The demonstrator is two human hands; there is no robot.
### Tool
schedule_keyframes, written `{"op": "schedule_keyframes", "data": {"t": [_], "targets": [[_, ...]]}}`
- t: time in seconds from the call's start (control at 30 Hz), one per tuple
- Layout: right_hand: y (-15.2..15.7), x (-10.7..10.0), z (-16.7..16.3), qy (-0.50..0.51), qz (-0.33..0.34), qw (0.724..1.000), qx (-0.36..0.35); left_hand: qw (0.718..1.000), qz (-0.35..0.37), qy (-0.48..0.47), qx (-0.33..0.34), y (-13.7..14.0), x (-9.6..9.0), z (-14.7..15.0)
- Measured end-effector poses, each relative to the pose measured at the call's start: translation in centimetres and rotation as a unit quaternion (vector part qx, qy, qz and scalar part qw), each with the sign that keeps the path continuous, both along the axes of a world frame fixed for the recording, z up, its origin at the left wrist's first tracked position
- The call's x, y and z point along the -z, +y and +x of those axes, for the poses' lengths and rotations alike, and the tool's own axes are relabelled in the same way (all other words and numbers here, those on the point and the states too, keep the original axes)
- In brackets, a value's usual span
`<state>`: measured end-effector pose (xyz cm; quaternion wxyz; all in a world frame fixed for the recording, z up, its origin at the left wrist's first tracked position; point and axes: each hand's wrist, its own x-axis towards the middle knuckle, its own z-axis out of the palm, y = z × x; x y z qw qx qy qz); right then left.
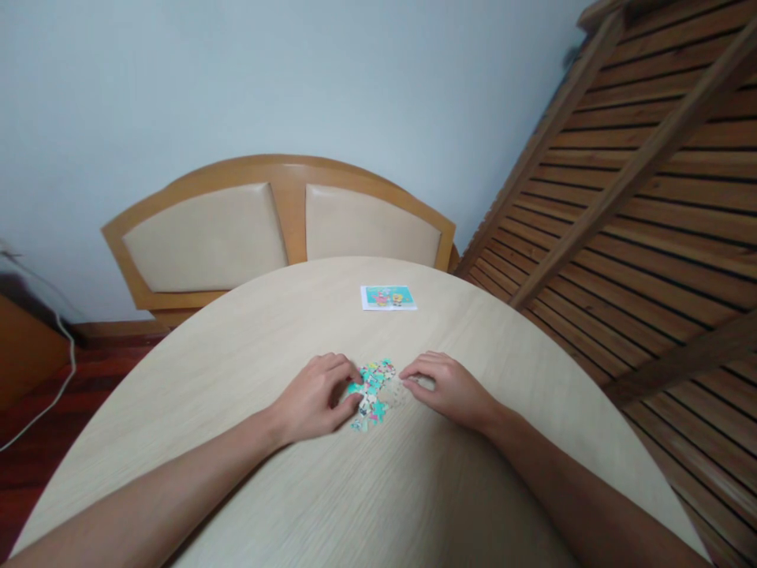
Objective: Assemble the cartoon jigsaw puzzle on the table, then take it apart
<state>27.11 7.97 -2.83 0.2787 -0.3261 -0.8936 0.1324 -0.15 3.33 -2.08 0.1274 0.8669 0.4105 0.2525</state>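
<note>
A small heap of jigsaw puzzle pieces (374,382), teal, white, pink and yellow, lies on the table between my two hands. My left hand (319,394) rests at the heap's left edge, thumb and curved fingers apart around the nearest pieces. On the other side, my right hand (453,388) is just right of the heap, its thumb and fingers apart with nothing visible between them. A pale beige patch (393,394) lies at the heap's right side, too blurred to make out. Beyond the heap is a picture card (389,297) with pink and yellow cartoon figures on teal.
The round pale wooden table (248,339) fills the foreground. Behind it stands a padded wooden headboard (287,213) against a light wall. A slatted wooden frame (639,181) leans at the right. A white cable (65,371) hangs at the left.
</note>
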Motion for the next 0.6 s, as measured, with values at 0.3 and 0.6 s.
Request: {"op": "schedule_keyframes", "data": {"t": [0.3, 0.6], "targets": [[0.63, 0.3, 0.64, 0.049, -0.065, 0.992, 0.096, 1.0, -0.014, 0.001, 0.024, -0.22, 0.43, 0.2], [0.93, 0.51, 0.95, -0.03, 0.039, 0.989, 0.137, 1.0, -0.011, -0.007, 0.028, -0.18, 0.29, 0.24]]}}
